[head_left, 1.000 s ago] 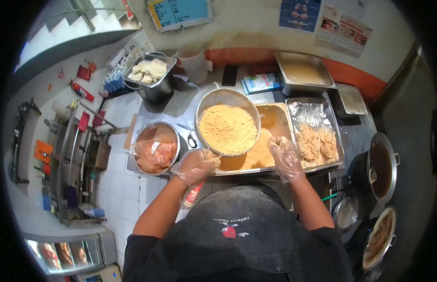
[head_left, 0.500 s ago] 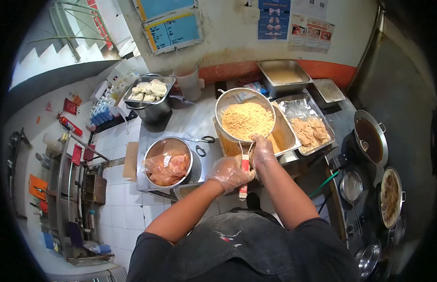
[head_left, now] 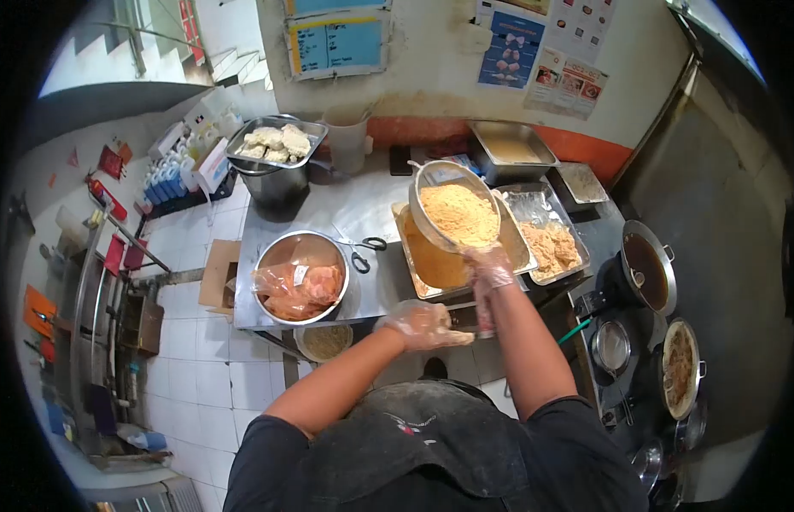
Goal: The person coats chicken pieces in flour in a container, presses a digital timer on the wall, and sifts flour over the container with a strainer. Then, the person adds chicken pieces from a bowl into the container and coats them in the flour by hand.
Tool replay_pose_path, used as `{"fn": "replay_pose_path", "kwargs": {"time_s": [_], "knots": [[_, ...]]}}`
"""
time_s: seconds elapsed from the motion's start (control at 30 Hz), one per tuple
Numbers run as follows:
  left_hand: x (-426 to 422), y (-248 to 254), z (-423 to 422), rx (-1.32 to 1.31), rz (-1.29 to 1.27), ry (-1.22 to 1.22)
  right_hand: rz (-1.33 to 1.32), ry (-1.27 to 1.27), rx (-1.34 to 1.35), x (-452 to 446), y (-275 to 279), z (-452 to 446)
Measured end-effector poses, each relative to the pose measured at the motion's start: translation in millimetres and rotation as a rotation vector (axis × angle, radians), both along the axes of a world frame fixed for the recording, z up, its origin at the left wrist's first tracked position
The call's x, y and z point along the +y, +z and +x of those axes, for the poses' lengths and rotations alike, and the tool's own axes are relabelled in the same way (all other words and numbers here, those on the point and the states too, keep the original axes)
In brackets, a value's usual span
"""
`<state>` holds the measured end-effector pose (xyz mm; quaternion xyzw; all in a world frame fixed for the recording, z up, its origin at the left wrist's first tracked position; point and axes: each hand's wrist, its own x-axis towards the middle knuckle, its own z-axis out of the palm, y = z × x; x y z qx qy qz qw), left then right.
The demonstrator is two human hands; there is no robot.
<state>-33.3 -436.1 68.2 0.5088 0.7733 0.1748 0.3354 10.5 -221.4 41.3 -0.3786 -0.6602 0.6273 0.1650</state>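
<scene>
One gloved right hand [head_left: 489, 266] grips the sieve [head_left: 416, 213], just above and right of centre; the left hand [head_left: 421, 324], loosely open, seems empty. Coated pieces [head_left: 551, 252], centre right, appear done; crumb [head_left: 458, 213] awaits emptying.

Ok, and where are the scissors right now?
In the head view, the scissors lie on the metal table slightly left of centre, just right of the round bowl and left of the rectangular tray beneath the sieve.
</scene>
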Motion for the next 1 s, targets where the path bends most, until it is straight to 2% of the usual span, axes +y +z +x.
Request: {"fn": "replay_pose_path", "kwargs": {"time_s": [0.03, 0.07, 0.13, 0.17, 0.23, 0.27, 0.33, 0.37, 0.4, 0.43, 0.5, 0.6, 0.67, 0.7, 0.93, 0.97, 1.0], "knots": [[-13.3, -14.6, -7.4, -0.023, -0.043, 0.026, 0.155, 0.038, -0.041, 16.4, -5.4, 1.0], [-30.9, -45.5, -23.6, 0.017, 0.004, -0.077, 0.311, 0.079, -0.079, 30.4, -11.8, -0.3], [-93.2, -64.3, -37.2, -0.068, 0.087, -0.018, 0.583, 0.083, -0.143, 48.0, -36.8, 0.3], [-129.0, -113.5, -51.0, -0.073, 0.105, 0.01, 0.621, 0.086, -0.103, 58.1, -50.4, 2.8], [-196.8, -163.9, -48.8, 0.141, -0.211, 0.01, 0.599, 0.097, 0.038, 80.0, -78.5, 10.6], [-233.0, -200.1, -44.4, -0.026, -0.378, 0.286, 0.578, 0.071, -0.059, 75.0, -69.0, 14.9], [-333.0, -288.1, -11.1, -0.118, -0.539, 0.657, 0.532, 0.033, -0.258, 59.8, -42.8, 23.3], [-392.3, -348.3, 10.8, -0.238, -0.672, 0.717, 0.605, 0.031, -0.267, 71.1, -59.9, 21.3], [-435.6, -369.9, 36.5, -0.291, -0.748, 0.767, 0.649, 0.046, -0.208, 66.0, -51.9, 26.5], [-471.5, -369.5, 64.6, -0.312, -0.785, 0.801, 0.693, 0.061, -0.15, 58.9, -41.1, 31.5], [-515.5, -354.9, 117.8, -0.373, -0.802, 0.894, 0.542, 0.033, -0.055, 59.0, -43.1, 31.4], [-539.1, -341.1, 159.3, -0.405, -0.77, 0.977, 0.618, 0.016, -0.14, 80.1, -75.0, 32.2], [-534.4, -337.1, 159.5, -0.395, -0.721, 0.986, 0.636, 0.104, -0.102, 73.4, -58.1, 38.8], [-532.4, -340.5, 160.2, -0.383, -0.691, 0.975, 0.444, 0.055, -0.026, 54.8, -32.5, 41.4], [-474.3, -334.9, 90.7, -0.254, -0.467, 0.858, 0.561, 0.125, -0.298, 69.3, -43.2, 29.9], [-468.7, -332.3, 85.1, -0.249, -0.449, 0.85, 0.579, -0.005, -0.174, 68.9, -63.8, 21.4], [-463.1, -328.3, 80.3, -0.244, -0.433, 0.848, 0.581, 0.039, -0.167, 78.2, -75.7, 26.7]]}}
